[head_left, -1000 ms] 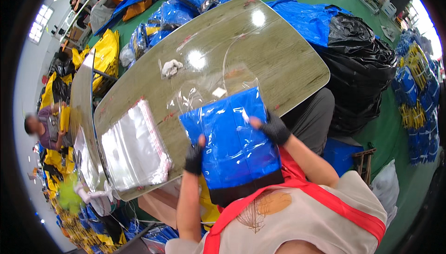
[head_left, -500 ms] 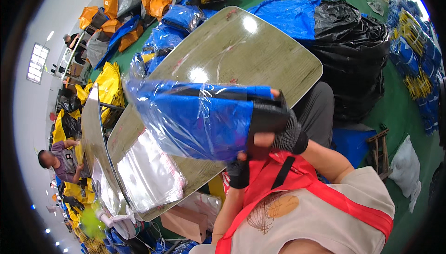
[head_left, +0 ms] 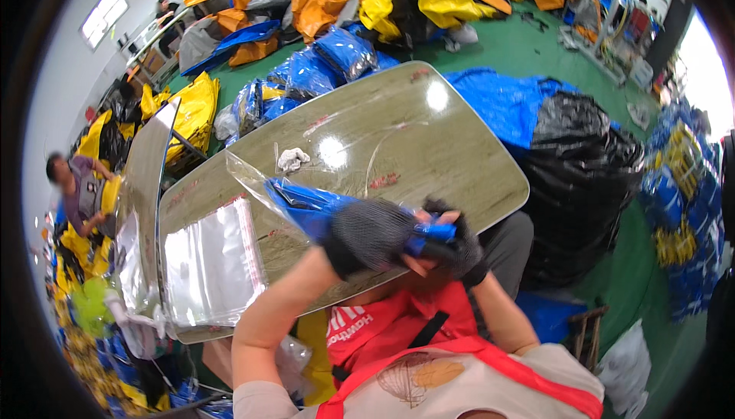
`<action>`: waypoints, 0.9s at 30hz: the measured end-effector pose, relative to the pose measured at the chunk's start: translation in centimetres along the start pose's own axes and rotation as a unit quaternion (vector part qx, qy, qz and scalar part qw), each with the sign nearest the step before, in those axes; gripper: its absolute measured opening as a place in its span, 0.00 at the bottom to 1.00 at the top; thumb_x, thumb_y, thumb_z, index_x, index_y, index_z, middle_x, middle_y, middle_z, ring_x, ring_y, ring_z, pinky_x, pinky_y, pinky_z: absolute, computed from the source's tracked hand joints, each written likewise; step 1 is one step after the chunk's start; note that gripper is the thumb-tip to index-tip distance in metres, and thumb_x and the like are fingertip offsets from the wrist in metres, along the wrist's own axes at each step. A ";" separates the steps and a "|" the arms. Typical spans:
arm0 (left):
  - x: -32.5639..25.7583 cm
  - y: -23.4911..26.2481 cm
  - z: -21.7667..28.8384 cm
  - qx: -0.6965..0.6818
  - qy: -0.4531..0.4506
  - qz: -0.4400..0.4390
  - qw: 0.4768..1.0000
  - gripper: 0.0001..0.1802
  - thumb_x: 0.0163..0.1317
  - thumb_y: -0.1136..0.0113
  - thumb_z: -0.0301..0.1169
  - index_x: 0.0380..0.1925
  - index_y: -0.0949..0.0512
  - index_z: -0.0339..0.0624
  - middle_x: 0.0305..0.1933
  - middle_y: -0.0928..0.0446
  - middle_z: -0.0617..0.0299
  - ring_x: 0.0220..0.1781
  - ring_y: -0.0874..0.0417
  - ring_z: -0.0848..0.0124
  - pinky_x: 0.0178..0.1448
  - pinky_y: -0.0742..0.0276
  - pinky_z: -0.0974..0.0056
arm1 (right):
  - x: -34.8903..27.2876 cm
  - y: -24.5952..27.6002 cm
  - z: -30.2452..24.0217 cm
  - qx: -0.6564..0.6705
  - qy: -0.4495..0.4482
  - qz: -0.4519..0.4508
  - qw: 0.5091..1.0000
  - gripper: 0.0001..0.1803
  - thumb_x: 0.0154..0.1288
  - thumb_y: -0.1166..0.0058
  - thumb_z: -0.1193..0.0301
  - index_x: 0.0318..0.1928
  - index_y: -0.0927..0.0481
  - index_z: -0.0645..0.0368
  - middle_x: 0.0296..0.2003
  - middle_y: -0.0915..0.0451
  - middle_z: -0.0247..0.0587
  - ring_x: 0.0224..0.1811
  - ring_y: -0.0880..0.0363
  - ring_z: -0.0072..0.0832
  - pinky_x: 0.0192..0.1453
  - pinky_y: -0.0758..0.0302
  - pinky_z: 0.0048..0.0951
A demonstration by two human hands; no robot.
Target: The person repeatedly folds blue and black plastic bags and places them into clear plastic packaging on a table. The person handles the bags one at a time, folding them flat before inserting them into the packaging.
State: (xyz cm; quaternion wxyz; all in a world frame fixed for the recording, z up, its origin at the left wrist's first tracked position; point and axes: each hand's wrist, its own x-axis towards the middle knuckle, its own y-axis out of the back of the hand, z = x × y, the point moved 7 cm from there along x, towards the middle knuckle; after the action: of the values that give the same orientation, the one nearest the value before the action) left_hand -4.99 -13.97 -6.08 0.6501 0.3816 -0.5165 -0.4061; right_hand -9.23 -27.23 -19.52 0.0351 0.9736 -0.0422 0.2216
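Both my hands wear dark fingerless gloves and are raised in front of my chest. My left hand (head_left: 367, 234) grips the middle of a blue folded item in a clear plastic bag (head_left: 306, 203), which sticks out to the left over the table. My right hand (head_left: 452, 244) is closed on the same bag's right end. The bag hangs above the near edge of the shiny olive table (head_left: 429, 151).
A stack of clear plastic bags (head_left: 210, 266) lies at the table's left end, a small crumpled white scrap (head_left: 292, 160) further back. A black sack (head_left: 589, 181) stands to the right, blue and yellow packs (head_left: 321, 59) lie behind. Another person (head_left: 76, 189) works at far left.
The blue bagged item, lying flat on the table a second ago, was lifted and turned edge-on; both hands came together on it and the view swung left.
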 end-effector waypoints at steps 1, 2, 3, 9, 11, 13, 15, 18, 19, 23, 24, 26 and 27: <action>1.4 -1.1 1.5 -0.043 0.032 0.030 0.998 0.27 0.55 0.37 0.44 0.53 0.26 0.43 0.35 0.20 0.50 0.33 0.18 0.53 0.36 0.24 0.54 | -0.2 -0.7 0.2 0.143 -0.027 0.022 0.989 0.34 0.51 0.31 0.65 0.55 0.33 0.62 0.57 0.31 0.47 0.59 0.31 0.35 0.64 0.35 0.35; 2.6 -1.4 2.8 -0.079 0.034 0.097 0.992 0.27 0.55 0.39 0.42 0.52 0.27 0.42 0.35 0.21 0.49 0.33 0.19 0.53 0.34 0.25 0.54 | -0.7 -0.8 0.5 0.277 -0.059 0.053 0.958 0.31 0.53 0.33 0.67 0.55 0.32 0.63 0.57 0.30 0.47 0.58 0.31 0.35 0.63 0.34 0.35; 3.0 -0.8 3.3 -0.101 0.041 0.166 0.980 0.26 0.54 0.41 0.40 0.52 0.27 0.41 0.34 0.21 0.49 0.33 0.19 0.52 0.32 0.25 0.54 | 0.3 -0.9 -0.9 0.193 -0.063 0.015 0.979 0.31 0.53 0.34 0.68 0.56 0.32 0.64 0.54 0.28 0.45 0.57 0.30 0.35 0.62 0.33 0.35; -9.0 0.6 -4.1 -0.203 0.317 0.574 0.727 0.44 0.51 0.32 0.50 0.62 0.38 0.38 0.56 0.29 0.50 0.58 0.29 0.58 0.61 0.32 0.57 | 2.0 4.4 -5.0 0.236 0.002 0.208 0.949 0.34 0.54 0.35 0.66 0.60 0.34 0.57 0.50 0.26 0.36 0.53 0.27 0.34 0.57 0.29 0.37; -12.0 -3.8 -7.0 -0.371 0.374 0.623 0.578 0.46 0.50 0.30 0.51 0.63 0.38 0.37 0.58 0.29 0.52 0.59 0.29 0.61 0.62 0.33 0.58 | 1.7 3.8 -3.2 0.258 -0.025 0.192 0.947 0.39 0.55 0.35 0.63 0.65 0.39 0.55 0.55 0.28 0.38 0.56 0.28 0.38 0.60 0.31 0.42; -11.1 -8.5 -7.9 -0.498 0.340 0.547 0.580 0.43 0.54 0.34 0.53 0.62 0.36 0.38 0.58 0.28 0.54 0.54 0.25 0.60 0.59 0.29 0.59 | 2.1 3.0 -1.0 0.319 0.007 0.281 0.905 0.39 0.55 0.35 0.63 0.65 0.38 0.57 0.57 0.29 0.39 0.57 0.28 0.38 0.60 0.30 0.41; -12.5 -16.6 -6.3 -0.480 0.412 0.428 0.646 0.40 0.60 0.43 0.58 0.61 0.35 0.37 0.58 0.28 0.54 0.56 0.26 0.61 0.61 0.30 0.59 | 3.9 2.1 -2.5 0.365 0.023 0.300 0.881 0.35 0.54 0.35 0.68 0.61 0.35 0.59 0.50 0.25 0.37 0.50 0.25 0.33 0.54 0.26 0.37; -10.5 -23.0 2.2 -0.554 0.266 0.076 0.785 0.29 0.60 0.42 0.49 0.52 0.29 0.40 0.51 0.25 0.55 0.53 0.24 0.62 0.60 0.30 0.56 | 6.9 3.7 -5.4 0.167 -0.045 0.182 0.968 0.33 0.43 0.27 0.69 0.51 0.28 0.60 0.42 0.22 0.37 0.43 0.23 0.29 0.52 0.26 0.35; -9.9 -19.6 3.8 -0.466 0.229 0.026 0.854 0.27 0.58 0.39 0.47 0.50 0.27 0.40 0.50 0.25 0.54 0.52 0.24 0.60 0.59 0.30 0.55 | 7.8 2.9 -7.4 0.092 -0.010 0.126 0.988 0.33 0.41 0.25 0.69 0.48 0.28 0.60 0.41 0.22 0.37 0.43 0.23 0.29 0.51 0.25 0.33; -5.8 3.9 3.5 -0.007 0.164 0.301 0.940 0.25 0.50 0.30 0.41 0.45 0.25 0.41 0.47 0.24 0.49 0.50 0.22 0.56 0.56 0.29 0.54 | 10.1 -0.7 -16.0 -0.222 0.227 -0.109 0.942 0.29 0.41 0.26 0.65 0.44 0.26 0.58 0.39 0.24 0.47 0.42 0.24 0.42 0.48 0.27 0.38; -5.4 5.9 2.3 0.017 0.166 0.321 0.932 0.29 0.47 0.28 0.43 0.47 0.25 0.41 0.47 0.24 0.49 0.50 0.22 0.56 0.56 0.29 0.54 | 9.9 -2.9 -17.5 -0.282 0.281 -0.167 0.902 0.29 0.42 0.28 0.63 0.45 0.26 0.58 0.40 0.26 0.48 0.42 0.26 0.45 0.50 0.29 0.40; -4.8 6.7 -0.6 0.102 0.180 0.242 0.948 0.37 0.42 0.24 0.46 0.50 0.26 0.40 0.47 0.23 0.49 0.50 0.21 0.56 0.56 0.28 0.54 | 9.5 -4.9 -18.2 -0.312 0.323 -0.182 0.875 0.33 0.44 0.29 0.60 0.49 0.27 0.59 0.45 0.27 0.50 0.47 0.27 0.48 0.55 0.31 0.41; -6.1 6.3 -2.0 0.048 0.239 0.266 0.933 0.32 0.44 0.26 0.42 0.47 0.24 0.40 0.45 0.22 0.49 0.49 0.21 0.54 0.56 0.28 0.54 | 9.3 -5.1 -18.6 -0.314 0.330 -0.170 0.874 0.35 0.45 0.30 0.59 0.52 0.28 0.59 0.47 0.27 0.51 0.50 0.27 0.49 0.58 0.32 0.42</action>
State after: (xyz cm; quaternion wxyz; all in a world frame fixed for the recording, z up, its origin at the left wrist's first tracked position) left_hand -3.05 -5.83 -2.81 0.8194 0.3465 -0.4475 -0.0905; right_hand -8.39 -21.16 1.00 0.3877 0.7740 0.0707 0.4956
